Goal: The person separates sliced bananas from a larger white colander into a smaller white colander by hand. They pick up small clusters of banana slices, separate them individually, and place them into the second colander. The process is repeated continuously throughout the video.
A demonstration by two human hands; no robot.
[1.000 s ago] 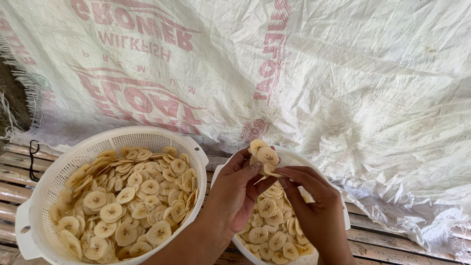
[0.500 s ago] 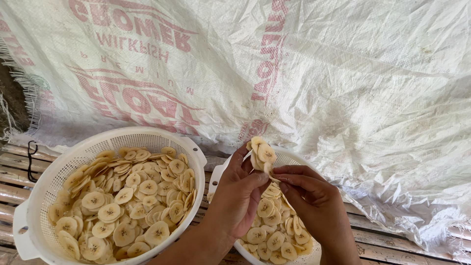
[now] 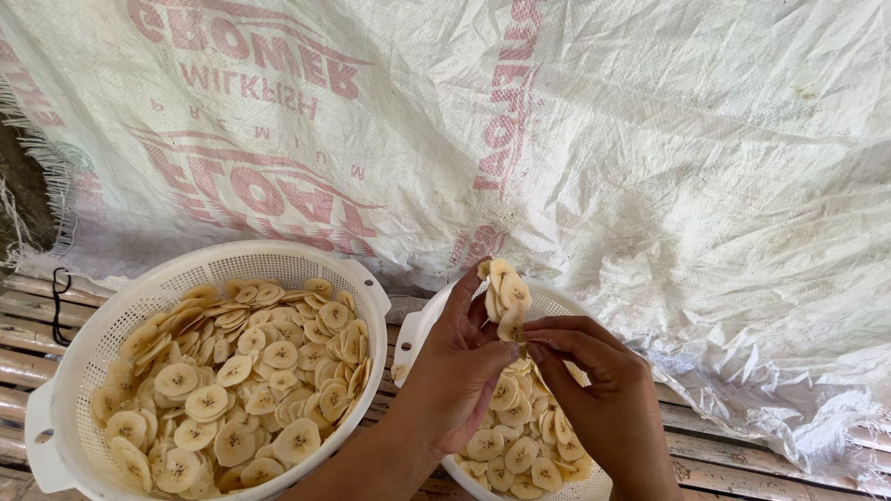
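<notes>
Where the slatted wooden bench (image 3: 28,325) shows at the far left, a small black loop (image 3: 59,299) lies on it, just beside the first of two white strainer baskets. That big basket (image 3: 83,353) sits on my left, round and perforated, with one handle tab at its near-left edge and another at its far-right rim, and it is heaped with pale round banana slices (image 3: 241,380), too many to count, overlapping in layers. To its right, close by but not clearly touching it, stands the second, smaller basket (image 3: 414,332), also holding banana slices (image 3: 520,436) in a shallower layer; my forearms and both hands cover much of it, so I cannot see its whole rim. My left hand (image 3: 455,371) rises over this basket with fingers closed around a small stack of slices (image 3: 502,295), perhaps four or five stuck together, held up above the far rim. My right hand (image 3: 603,390) meets it from the right, thumb and forefinger pinched on the lowest slice of that stack, so the two hands are together, fingertips touching at the stack. Behind both baskets, a large white woven plastic sheet (image 3: 650,167) with red print is spread and rumpled across the whole background, its frayed edge hanging at the far left and its folds draping down over the bench at the right.
</notes>
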